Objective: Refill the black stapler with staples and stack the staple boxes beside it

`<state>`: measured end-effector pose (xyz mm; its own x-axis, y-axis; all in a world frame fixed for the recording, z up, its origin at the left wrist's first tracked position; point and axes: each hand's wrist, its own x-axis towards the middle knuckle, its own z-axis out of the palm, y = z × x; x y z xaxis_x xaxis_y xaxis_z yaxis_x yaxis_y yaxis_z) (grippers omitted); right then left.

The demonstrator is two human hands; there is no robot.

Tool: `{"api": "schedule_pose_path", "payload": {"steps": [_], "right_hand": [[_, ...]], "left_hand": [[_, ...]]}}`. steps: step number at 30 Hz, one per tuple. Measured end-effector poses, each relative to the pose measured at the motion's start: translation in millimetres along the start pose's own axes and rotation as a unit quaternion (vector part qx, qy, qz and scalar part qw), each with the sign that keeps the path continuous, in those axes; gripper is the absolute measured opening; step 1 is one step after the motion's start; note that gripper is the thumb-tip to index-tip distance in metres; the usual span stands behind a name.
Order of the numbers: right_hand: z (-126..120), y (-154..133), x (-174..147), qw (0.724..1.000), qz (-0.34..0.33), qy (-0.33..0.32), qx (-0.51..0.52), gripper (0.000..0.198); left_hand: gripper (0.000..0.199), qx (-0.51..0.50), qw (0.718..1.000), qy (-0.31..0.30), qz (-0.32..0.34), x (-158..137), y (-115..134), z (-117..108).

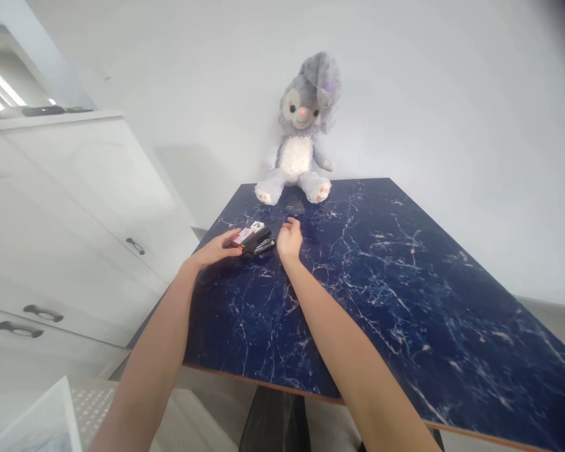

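Near the table's far left part, a black stapler (258, 241) lies alongside a small white and red box (248, 233). My left hand (216, 247) grips the left end of the pair, with its thumb on the near side and fingers on the far side. A bit of orange (239, 250) shows by the thumb. Just right of the stapler, my right hand (290, 240) rests on its side with curled fingers. Its palm is turned away, so whatever it may hold is hidden.
A grey plush rabbit (295, 154) sits at the back edge of the dark blue marbled table (381, 295), against the white wall. White cabinets (75, 207) with dark handles stand on the left. A black chair or stool part (275, 420) shows below the front edge.
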<state>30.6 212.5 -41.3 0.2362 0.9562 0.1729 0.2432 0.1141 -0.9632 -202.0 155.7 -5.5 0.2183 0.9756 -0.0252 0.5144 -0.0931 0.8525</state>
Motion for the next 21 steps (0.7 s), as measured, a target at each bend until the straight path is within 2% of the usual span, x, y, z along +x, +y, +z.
{"api": "schedule_pose_path", "payload": {"steps": [4,6,8,11,14,18,19,21], "right_hand": [[-14.7,6.4,14.1,0.994,0.036,0.101,0.020,0.043],[-18.5,8.8,17.0,0.992,0.029,0.121,0.020,0.044],[-18.7,10.0,16.8,0.993,0.010,0.114,0.023,0.045],[-16.1,9.7,13.6,0.996,-0.018,0.089,0.026,0.046],[-14.9,8.6,10.9,0.998,-0.017,0.053,0.018,0.044],[-16.8,7.0,6.0,0.997,-0.035,-0.070,-0.023,0.033],[-17.5,6.4,3.8,0.993,-0.047,-0.100,-0.036,0.036],[-18.8,4.9,-1.8,0.984,-0.079,-0.152,-0.058,0.041]], "left_hand": [[0.102,0.012,1.000,-0.003,-0.016,-0.5,3.9,-0.1],[0.105,0.010,1.000,-0.009,-0.023,-0.2,6.2,-0.7],[0.107,0.011,0.999,-0.017,-0.036,1.6,7.0,-2.7],[0.107,0.013,0.998,-0.022,-0.050,7.8,5.7,-9.2],[0.100,0.029,0.997,-0.047,-0.056,16.4,6.4,-17.5],[0.088,0.071,0.992,-0.086,-0.061,26.3,11.6,-23.6],[0.086,0.082,0.991,-0.081,-0.063,28.4,12.2,-24.3],[0.083,0.107,0.993,-0.020,-0.049,32.8,11.4,-26.4]]}}
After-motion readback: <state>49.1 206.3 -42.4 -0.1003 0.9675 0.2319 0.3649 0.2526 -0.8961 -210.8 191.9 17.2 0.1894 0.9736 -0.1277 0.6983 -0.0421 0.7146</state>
